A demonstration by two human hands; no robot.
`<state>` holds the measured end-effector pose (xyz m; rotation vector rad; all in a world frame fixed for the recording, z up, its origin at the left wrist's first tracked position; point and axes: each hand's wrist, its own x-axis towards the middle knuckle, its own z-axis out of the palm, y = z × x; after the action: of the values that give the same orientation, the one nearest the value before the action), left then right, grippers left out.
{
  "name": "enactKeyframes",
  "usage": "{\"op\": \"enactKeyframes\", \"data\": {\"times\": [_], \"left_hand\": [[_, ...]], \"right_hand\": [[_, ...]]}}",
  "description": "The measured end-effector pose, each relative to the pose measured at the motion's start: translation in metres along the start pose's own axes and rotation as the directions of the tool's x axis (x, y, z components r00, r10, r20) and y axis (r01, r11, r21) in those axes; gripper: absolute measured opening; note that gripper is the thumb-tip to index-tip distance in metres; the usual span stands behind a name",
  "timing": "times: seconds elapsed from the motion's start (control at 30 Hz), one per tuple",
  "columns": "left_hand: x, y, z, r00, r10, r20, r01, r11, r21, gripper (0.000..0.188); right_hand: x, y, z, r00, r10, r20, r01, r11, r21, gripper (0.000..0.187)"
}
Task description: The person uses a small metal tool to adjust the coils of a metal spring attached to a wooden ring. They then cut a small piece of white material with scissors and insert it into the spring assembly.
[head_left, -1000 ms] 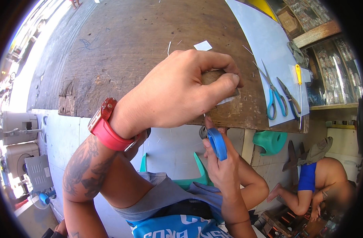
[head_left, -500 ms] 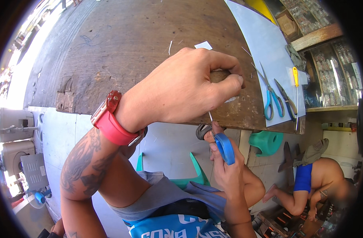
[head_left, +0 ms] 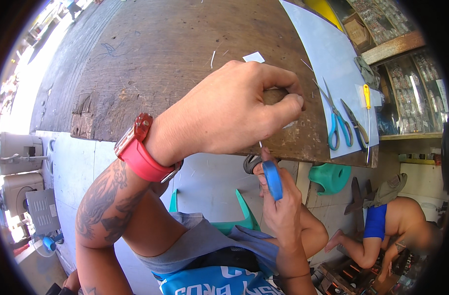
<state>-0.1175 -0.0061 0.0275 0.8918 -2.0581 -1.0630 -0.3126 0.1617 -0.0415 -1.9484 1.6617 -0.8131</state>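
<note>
My left hand point(head_left: 229, 110), with a red-strapped watch point(head_left: 143, 152) on its wrist, is over the table's near edge. Its thumb and fingers are curled together; whatever they grip is hidden. A small whitish piece point(head_left: 289, 124) shows just below the thumb. Lower down, past the table edge, my right hand point(head_left: 283, 211) is closed around a blue ring-shaped thing point(head_left: 272, 180), whose exact kind I cannot make out. A thin white tip point(head_left: 260, 144) stands out between the two hands, and its far end is covered by my left hand.
The worn wooden table point(head_left: 160, 59) bears a white paper scrap point(head_left: 254, 57). On a white sheet point(head_left: 308, 29) at right lie teal-handled scissors point(head_left: 335, 120), pliers point(head_left: 354, 123) and a yellow screwdriver point(head_left: 366, 96). A green stool point(head_left: 330, 178) and a crouching person point(head_left: 401, 216) are at lower right.
The blue ring-shaped thing has turned to a more upright angle in my right hand, and less of the white tip shows. My left hand keeps its curled grip, almost unmoved.
</note>
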Motion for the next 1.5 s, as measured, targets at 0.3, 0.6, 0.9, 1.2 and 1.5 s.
{"op": "enactKeyframes", "data": {"times": [0.3,0.6,0.9,1.2,1.5], "left_hand": [[-0.002,0.006,-0.001,0.997,-0.079,0.017,0.08,0.993,-0.083,0.037],[0.002,0.007,-0.002,0.993,-0.103,0.06,0.108,0.99,-0.088,0.036],[0.004,0.01,-0.002,0.992,-0.115,0.058,0.118,0.992,-0.049,0.036],[0.002,0.009,0.0,0.997,-0.077,-0.007,0.077,0.997,-0.031,0.042],[0.002,0.011,0.0,0.999,-0.047,0.004,0.047,0.998,-0.036,0.037]], "right_hand": [[-0.002,-0.006,0.008,0.999,0.028,-0.029,-0.027,0.999,0.037,0.072],[0.005,0.002,0.002,0.996,-0.08,-0.044,0.078,0.996,-0.044,0.07],[0.01,0.007,0.004,1.0,-0.01,-0.004,0.011,0.998,0.06,0.067],[0.004,0.004,0.006,0.995,0.092,0.039,-0.095,0.992,0.087,0.068],[0.006,0.002,0.003,0.998,0.049,0.035,-0.05,0.998,0.027,0.069]]}}
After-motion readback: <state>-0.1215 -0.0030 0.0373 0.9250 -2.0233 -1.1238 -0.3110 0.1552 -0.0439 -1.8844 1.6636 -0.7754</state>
